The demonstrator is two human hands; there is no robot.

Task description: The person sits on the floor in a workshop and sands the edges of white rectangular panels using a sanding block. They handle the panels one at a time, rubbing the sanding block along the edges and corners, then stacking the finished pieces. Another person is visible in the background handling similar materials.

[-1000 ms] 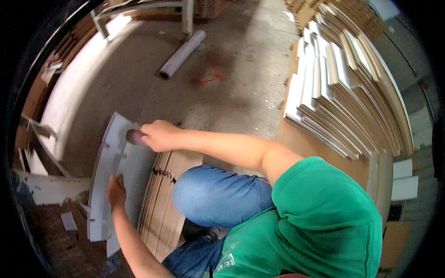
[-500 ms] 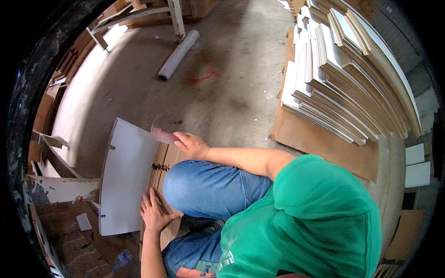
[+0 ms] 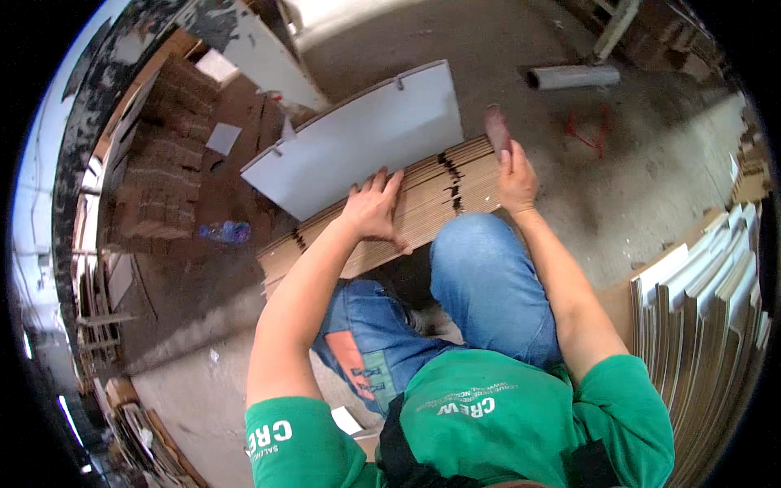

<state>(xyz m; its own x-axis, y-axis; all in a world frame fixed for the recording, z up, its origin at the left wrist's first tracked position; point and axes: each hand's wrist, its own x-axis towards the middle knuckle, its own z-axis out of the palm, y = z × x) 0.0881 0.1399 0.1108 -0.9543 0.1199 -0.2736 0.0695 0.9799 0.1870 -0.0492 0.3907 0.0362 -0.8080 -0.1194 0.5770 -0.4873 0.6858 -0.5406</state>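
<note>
A stack of brown corrugated cardboard sheets [image 3: 423, 199] stands on edge before my knees, with dark notches across its edges. My left hand [image 3: 376, 210] lies on the stack with fingers spread, holding nothing. At the right end of the stack, my right hand [image 3: 518, 179] is closed around a short reddish-brown bar with a rounded end [image 3: 497, 130]; its exact kind I cannot make out. Against the far side of the stack leans a white sheet [image 3: 366, 134] with small slots along its far edge.
A plastic-wrapped roll [image 3: 576, 77] and red strapping [image 3: 589, 134] lie on the concrete floor. White-faced board stacks [image 3: 704, 301] stand at right. A plastic bottle [image 3: 226, 233] lies at left, near brown cardboard piles [image 3: 159, 163]. A pale metal post [image 3: 268, 53] rises beyond the white sheet.
My view has swung left, so the stack now runs across the picture. My left hand stays on the stack; my right hand still grips the bar at the stack's end.
</note>
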